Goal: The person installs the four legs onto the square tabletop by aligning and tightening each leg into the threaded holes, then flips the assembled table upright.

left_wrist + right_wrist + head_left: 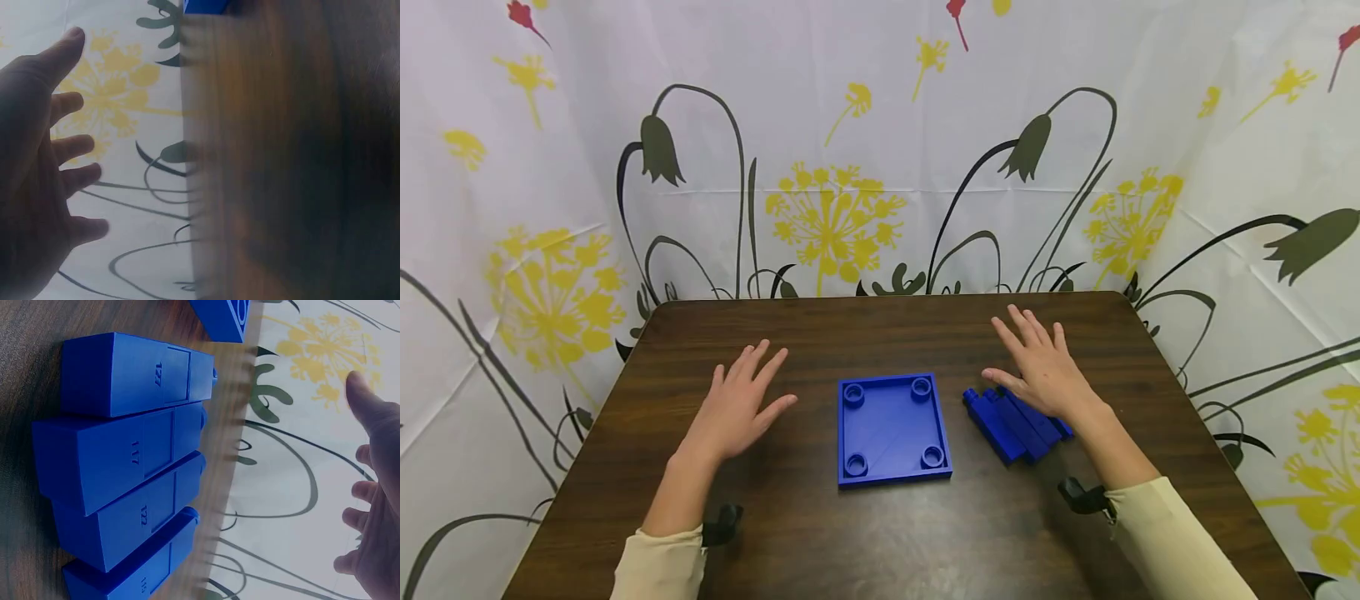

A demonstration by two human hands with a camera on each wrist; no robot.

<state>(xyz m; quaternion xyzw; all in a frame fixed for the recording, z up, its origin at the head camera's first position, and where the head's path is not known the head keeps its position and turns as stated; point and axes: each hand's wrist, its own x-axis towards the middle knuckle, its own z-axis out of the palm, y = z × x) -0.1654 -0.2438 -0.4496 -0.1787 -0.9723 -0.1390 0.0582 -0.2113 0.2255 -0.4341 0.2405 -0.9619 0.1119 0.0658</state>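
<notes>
A square blue tray-like panel with a raised rim and a round socket in each corner lies on the table between the hands. Right of it, several blue square legs lie side by side, each with a round peg at one end and a number on its side. My right hand hovers over these legs with straight, spread fingers, holding nothing. To the left of the panel, my left hand is held with fingers extended and thumb apart, also holding nothing.
The dark wooden table has its far edge close to a white curtain with a flower print. Black wrist bands sit at both sleeve cuffs.
</notes>
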